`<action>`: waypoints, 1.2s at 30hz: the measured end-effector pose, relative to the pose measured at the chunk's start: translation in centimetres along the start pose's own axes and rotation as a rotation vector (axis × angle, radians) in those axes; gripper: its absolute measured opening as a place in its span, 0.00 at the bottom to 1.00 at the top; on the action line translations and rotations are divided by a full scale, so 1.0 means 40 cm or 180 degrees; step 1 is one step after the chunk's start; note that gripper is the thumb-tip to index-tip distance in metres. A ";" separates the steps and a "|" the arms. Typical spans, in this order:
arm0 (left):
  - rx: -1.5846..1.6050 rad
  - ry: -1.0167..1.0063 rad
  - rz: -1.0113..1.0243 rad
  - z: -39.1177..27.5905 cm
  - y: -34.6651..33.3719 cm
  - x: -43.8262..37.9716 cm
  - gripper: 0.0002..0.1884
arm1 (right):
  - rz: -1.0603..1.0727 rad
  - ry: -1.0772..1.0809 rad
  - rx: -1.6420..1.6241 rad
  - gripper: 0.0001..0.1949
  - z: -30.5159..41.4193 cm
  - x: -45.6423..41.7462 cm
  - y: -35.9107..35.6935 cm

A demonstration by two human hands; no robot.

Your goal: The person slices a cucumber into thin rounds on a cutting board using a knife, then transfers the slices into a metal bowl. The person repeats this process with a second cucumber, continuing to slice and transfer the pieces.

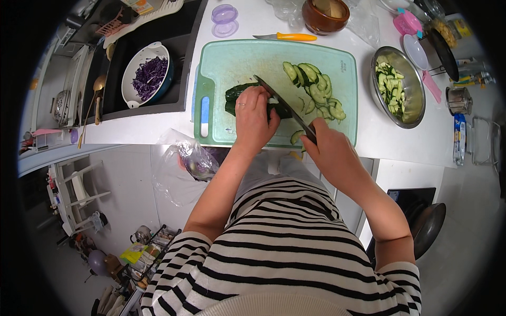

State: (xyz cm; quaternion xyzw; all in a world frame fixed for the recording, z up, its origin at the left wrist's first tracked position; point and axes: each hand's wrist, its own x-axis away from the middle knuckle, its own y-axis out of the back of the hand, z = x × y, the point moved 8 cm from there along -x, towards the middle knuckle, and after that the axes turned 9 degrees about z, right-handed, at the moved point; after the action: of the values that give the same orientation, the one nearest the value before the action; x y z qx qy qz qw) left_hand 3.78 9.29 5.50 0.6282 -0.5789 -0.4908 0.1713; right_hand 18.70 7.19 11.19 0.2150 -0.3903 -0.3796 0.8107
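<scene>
On a green cutting board [253, 55] lie dark green cucumber pieces [238, 91], pressed down by my left hand [255, 114] with its fingers bent over them. My right hand [334, 150] grips a kitchen knife [286, 106], whose blade slants across the board just right of my left fingers, at the cucumber's cut end. The handle is mostly hidden in my fist. To the right of the blade, cucumber slices [317, 93] lie in a loose heap. A single slice [297, 136] rests by the board's near edge, close to my right hand.
Beyond the board lies a paring knife [296, 36] with a yellow handle, near a brown bowl [325, 19]. A steel bowl [415, 106] at right holds cut cucumber. Shredded purple cabbage [150, 79] fills a white colander [128, 85] in the dark sink [180, 71]. A plastic bag [174, 177] hangs below the counter.
</scene>
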 end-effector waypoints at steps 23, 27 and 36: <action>0.0141 0.0009 -0.0071 0.013 -0.001 0.004 0.21 | -0.0073 0.0260 -0.0050 0.13 0.029 -0.052 0.002; 0.0148 0.0004 -0.0084 0.015 -0.003 0.008 0.21 | 0.0031 0.0155 -0.0066 0.13 0.024 -0.032 0.006; 0.0121 -0.0006 -0.0049 0.009 -0.005 0.003 0.21 | 0.0008 0.0125 0.0008 0.14 -0.018 -0.104 -0.038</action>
State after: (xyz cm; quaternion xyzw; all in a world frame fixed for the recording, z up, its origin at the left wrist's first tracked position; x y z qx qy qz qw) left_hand 3.57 9.38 5.12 0.6353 -0.5835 -0.4815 0.1549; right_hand 16.89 9.54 7.81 0.2229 -0.3751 -0.3739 0.8184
